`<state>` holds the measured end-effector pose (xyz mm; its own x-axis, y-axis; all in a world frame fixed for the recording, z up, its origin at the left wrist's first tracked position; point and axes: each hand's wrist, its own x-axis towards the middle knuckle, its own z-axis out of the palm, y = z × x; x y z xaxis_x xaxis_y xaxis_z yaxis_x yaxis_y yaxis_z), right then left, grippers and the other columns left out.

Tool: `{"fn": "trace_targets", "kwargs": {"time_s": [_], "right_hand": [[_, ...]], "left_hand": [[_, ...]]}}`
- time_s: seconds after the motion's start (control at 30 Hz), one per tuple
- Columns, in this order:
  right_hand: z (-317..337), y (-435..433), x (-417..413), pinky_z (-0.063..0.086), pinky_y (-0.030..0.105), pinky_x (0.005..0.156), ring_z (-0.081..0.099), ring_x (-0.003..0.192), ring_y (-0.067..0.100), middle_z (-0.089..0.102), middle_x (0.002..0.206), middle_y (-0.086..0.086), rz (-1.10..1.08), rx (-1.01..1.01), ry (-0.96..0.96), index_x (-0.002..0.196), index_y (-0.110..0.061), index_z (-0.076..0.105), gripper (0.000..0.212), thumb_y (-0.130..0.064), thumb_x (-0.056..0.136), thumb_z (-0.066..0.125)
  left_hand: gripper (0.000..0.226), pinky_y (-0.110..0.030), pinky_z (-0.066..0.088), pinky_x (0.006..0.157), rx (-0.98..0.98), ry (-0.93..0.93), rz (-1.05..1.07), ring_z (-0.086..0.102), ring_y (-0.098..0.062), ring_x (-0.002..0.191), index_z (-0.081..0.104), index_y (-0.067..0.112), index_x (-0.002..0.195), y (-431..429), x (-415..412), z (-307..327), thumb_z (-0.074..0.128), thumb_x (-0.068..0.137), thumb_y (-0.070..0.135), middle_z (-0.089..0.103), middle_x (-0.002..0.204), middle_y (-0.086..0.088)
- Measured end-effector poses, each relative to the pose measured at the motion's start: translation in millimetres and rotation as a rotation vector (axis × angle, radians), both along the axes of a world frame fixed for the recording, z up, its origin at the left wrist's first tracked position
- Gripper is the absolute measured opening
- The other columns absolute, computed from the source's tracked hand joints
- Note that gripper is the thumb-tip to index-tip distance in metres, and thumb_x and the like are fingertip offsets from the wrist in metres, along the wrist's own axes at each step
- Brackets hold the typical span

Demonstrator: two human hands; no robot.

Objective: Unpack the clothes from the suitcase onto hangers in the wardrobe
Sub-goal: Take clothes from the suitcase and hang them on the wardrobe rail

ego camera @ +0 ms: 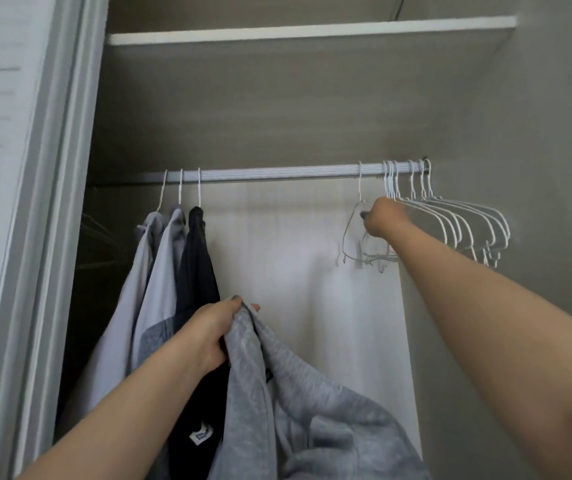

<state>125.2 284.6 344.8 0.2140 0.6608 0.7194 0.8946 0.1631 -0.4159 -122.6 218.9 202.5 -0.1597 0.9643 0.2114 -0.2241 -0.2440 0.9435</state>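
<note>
Soft, dim-ish daylight — slight motion blur, wide-angle bowing at edges

Home bedroom wardrobe: rail (pixel 277 174); hangers (pixel 464 216); clothes (pixel 170 271)

The right hand (pixel 383 220) grips a white hanger (pixel 352 233), but most of its fingers hide behind the back of the hand, and the hanger looks blurry. The grey top (pixel 312 410) held by the left hand (pixel 213 329) runs off the bottom edge, so its shape is hard to tell. The white tag (pixel 201 436) on the dark top (pixel 197 268) is too small to read. Dark hangers (pixel 99 237) on the left sit deep in shadow
</note>
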Motion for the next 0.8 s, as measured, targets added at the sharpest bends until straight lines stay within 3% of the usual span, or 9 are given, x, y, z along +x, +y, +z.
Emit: {"fn": "trace_targets", "kwargs": {"time_s": [0.07, 0.17, 0.23, 0.3, 0.37, 0.53, 0.63, 0.7, 0.8], "right_hand": [[3.3, 5.3, -8.5, 0.037, 0.03, 0.071, 0.057, 0.097, 0.035, 0.057, 0.097, 0.017, 0.116, 0.038, 0.183, 0.103, 0.002, 0.054, 0.016, -0.01, 0.097, 0.045], [11.8, 5.6, -23.4, 0.039, 0.028, 0.06, 0.05, 0.064, 0.023, 0.054, 0.076, 0.009, 0.344, 0.051, 0.477, 0.08, -0.003, 0.051, 0.019, -0.005, 0.096, 0.04], [10.5, -1.4, -32.5, 0.03, 0.025, 0.051, 0.039, 0.055, 0.016, 0.056, 0.071, 0.005, 0.484, -0.035, 0.658, 0.093, -0.007, 0.049, 0.018, -0.01, 0.099, 0.032], [-4.5, -7.8, -36.8, 0.026, 0.024, 0.052, 0.041, 0.057, 0.014, 0.062, 0.074, 0.0, 0.636, -0.156, 0.784, 0.107, -0.015, 0.046, 0.021, -0.013, 0.1, 0.026], [-30.6, -7.0, -38.8, 0.035, 0.023, 0.056, 0.051, 0.064, 0.012, 0.069, 0.086, -0.004, 0.823, -0.317, 0.83, 0.108, -0.019, 0.049, 0.024, -0.013, 0.1, 0.027], [-104.6, 2.2, -50.0, 0.051, 0.021, 0.068, 0.062, 0.082, 0.013, 0.068, 0.111, -0.002, 1.248, -0.477, 1.167, 0.122, -0.012, 0.052, 0.038, 0.01, 0.095, 0.035], [-153.4, 4.7, -54.2, 0.051, 0.02, 0.065, 0.066, 0.081, 0.013, 0.067, 0.12, -0.003, 1.302, -0.491, 1.24, 0.125, -0.015, 0.052, 0.048, 0.016, 0.091, 0.037], [-182.2, 5.0, -55.3, 0.049, 0.021, 0.061, 0.066, 0.078, 0.015, 0.068, 0.118, -0.001, 1.222, -0.535, 1.229, 0.12, -0.017, 0.052, 0.047, 0.014, 0.087, 0.044], [-207.5, 4.1, -57.0, 0.036, 0.02, 0.052, 0.057, 0.062, 0.013, 0.068, 0.089, -0.002, 1.022, -0.596, 1.115, 0.11, -0.025, 0.054, 0.03, -0.007, 0.086, 0.058]], "left_hand": [[0.039, -0.033, 0.048, 0.074, 0.007, 0.013, 0.012, 0.059, -0.024, 0.081, 0.067, 0.003, 0.088, 4.1, -3.8, 1.6, 0.038, 0.103, 0.024, 0.064, 0.092, -0.014], [0.039, -0.033, 0.049, 0.075, 0.011, 0.028, 0.031, 0.06, -0.026, 0.083, 0.068, 0.003, 0.088, 11.4, -8.8, 0.5, 0.039, 0.103, 0.024, 0.065, 0.095, -0.016], [0.037, -0.032, 0.049, 0.077, 0.016, 0.042, 0.033, 0.06, -0.026, 0.086, 0.068, 0.003, 0.092, 14.6, -11.1, -2.7, 0.039, 0.103, 0.024, 0.065, 0.099, -0.016], [0.036, -0.031, 0.049, 0.078, 0.013, 0.055, 0.029, 0.061, -0.026, 0.089, 0.068, 0.002, 0.098, 16.0, -12.5, -7.9, 0.04, 0.103, 0.025, 0.066, 0.102, -0.016], [0.036, -0.031, 0.049, 0.078, -0.002, 0.061, 0.018, 0.061, -0.026, 0.092, 0.069, 0.003, 0.1, 17.6, -14.5, -17.9, 0.041, 0.102, 0.025, 0.066, 0.106, -0.017], [0.035, -0.03, 0.048, 0.082, -0.04, 0.054, 0.023, 0.06, -0.028, 0.103, 0.069, 0.001, 0.104, 18.6, -22.4, -48.2, 0.041, 0.102, 0.023, 0.064, 0.118, -0.02], [0.037, -0.028, 0.048, 0.083, -0.056, 0.044, 0.028, 0.059, -0.027, 0.107, 0.066, 0.001, 0.116, 15.5, -33.5, -72.3, 0.041, 0.102, 0.026, 0.063, 0.121, -0.018], [0.037, -0.027, 0.05, 0.078, -0.086, 0.041, 0.034, 0.061, -0.023, 0.1, 0.066, 0.003, 0.116, 10.9, -40.2, -88.4, 0.041, 0.102, 0.027, 0.064, 0.118, -0.017], [0.037, -0.026, 0.05, 0.074, -0.121, 0.036, 0.019, 0.061, -0.021, 0.093, 0.065, 0.004, 0.117, 7.2, -42.9, -108.9, 0.041, 0.102, 0.027, 0.064, 0.116, -0.018]]}}
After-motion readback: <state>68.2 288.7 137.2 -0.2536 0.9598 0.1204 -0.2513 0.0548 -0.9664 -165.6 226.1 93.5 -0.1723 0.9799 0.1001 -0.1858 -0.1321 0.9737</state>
